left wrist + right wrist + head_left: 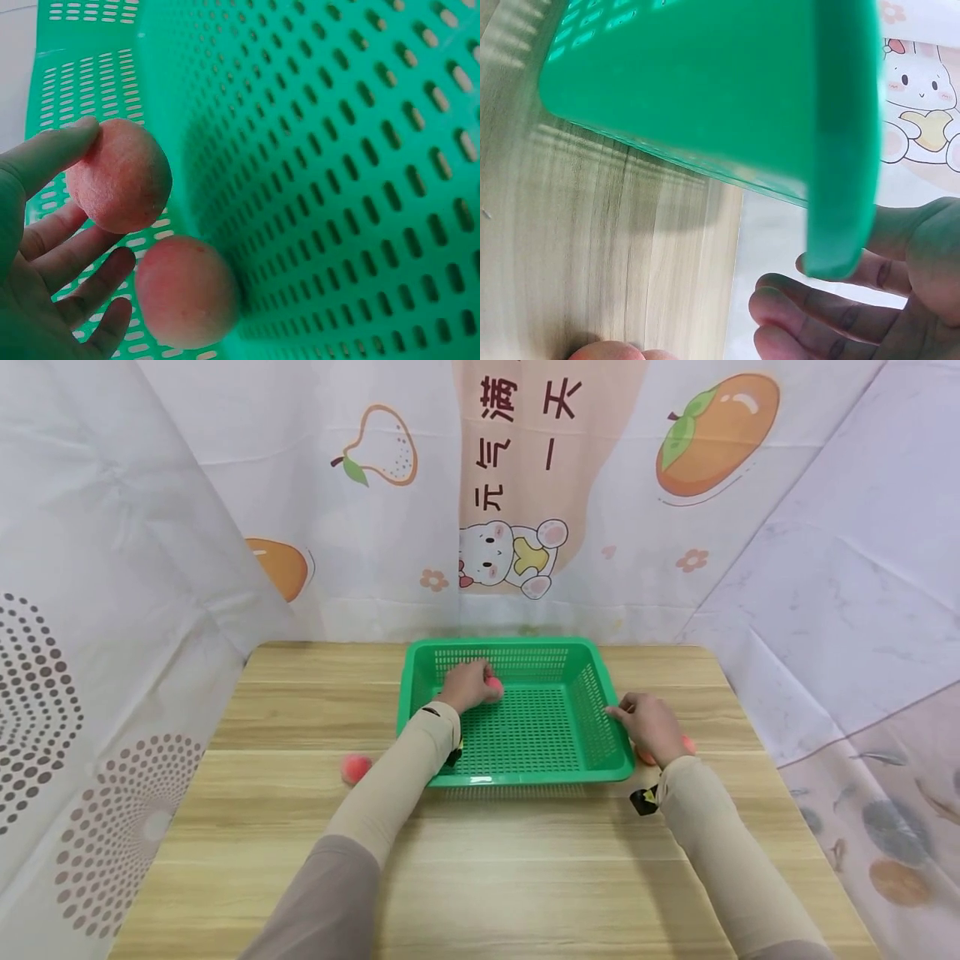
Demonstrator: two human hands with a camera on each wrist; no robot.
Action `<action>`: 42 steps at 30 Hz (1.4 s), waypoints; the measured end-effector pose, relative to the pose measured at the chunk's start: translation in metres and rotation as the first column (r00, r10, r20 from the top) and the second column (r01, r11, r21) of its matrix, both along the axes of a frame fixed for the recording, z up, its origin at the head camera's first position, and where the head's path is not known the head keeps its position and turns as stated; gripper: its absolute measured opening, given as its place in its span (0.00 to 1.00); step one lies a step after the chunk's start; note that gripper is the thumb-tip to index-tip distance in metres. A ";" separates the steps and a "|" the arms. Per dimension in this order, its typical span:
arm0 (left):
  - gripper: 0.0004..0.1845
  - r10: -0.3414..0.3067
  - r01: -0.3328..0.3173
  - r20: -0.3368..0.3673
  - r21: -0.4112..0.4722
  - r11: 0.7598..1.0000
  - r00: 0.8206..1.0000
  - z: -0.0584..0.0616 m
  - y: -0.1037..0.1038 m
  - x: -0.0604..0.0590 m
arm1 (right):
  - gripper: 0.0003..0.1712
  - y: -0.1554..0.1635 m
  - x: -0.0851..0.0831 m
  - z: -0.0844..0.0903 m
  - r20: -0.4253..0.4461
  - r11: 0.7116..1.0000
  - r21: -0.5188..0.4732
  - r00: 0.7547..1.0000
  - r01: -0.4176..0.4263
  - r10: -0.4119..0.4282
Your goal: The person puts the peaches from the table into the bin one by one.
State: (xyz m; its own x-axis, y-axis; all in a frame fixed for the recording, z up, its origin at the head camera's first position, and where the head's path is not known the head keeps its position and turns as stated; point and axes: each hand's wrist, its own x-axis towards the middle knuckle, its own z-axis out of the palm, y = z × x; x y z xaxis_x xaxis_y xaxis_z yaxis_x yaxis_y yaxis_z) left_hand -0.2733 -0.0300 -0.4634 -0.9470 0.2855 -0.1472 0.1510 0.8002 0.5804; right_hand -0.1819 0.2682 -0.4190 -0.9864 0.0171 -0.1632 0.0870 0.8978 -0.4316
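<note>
1. Sleeved forearms reach forward over the wooden table (525, 877); a stray pink ball (356, 767) lies left of the green basket (525, 775).
2. Left hand (467, 685), inside the basket, pinches a pink ball (120, 176) between thumb and fingers above another ball (186, 291) on the floor.
3. Right hand (651, 727) steadies the basket's right rim, fingers relaxed; two pink balls (686, 745) lie beneath it.

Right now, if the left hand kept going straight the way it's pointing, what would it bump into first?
Probably the far wall of the green basket. The left hand, holding a pink ball, points toward it, though depth is unclear.
</note>
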 end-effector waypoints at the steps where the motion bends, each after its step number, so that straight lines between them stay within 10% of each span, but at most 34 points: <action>1: 0.15 0.002 -0.002 -0.002 -0.011 1.000 1.000 -0.003 0.000 0.000 | 0.19 0.000 0.000 0.000 0.000 1.000 -0.006 1.000 -0.002 0.002; 22: 0.19 0.037 -0.051 -0.087 -0.158 0.986 0.995 -0.020 -0.003 -0.004 | 0.19 -0.001 0.002 0.001 0.012 1.000 -0.013 1.000 -0.001 0.001; 42: 0.22 0.083 -0.081 0.015 -0.107 0.991 0.996 0.007 -0.015 -0.003 | 0.21 -0.001 -0.002 0.002 0.018 1.000 0.019 1.000 0.010 -0.011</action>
State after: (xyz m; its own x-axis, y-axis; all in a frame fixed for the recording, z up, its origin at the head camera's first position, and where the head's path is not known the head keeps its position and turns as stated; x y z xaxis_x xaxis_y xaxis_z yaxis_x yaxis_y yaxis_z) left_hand -0.2764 -0.0447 -0.4563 -0.9633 0.1886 -0.1908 0.0718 0.8665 0.4940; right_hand -0.1836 0.2670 -0.4166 -0.9831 0.0308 -0.1804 0.1041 0.9050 -0.4125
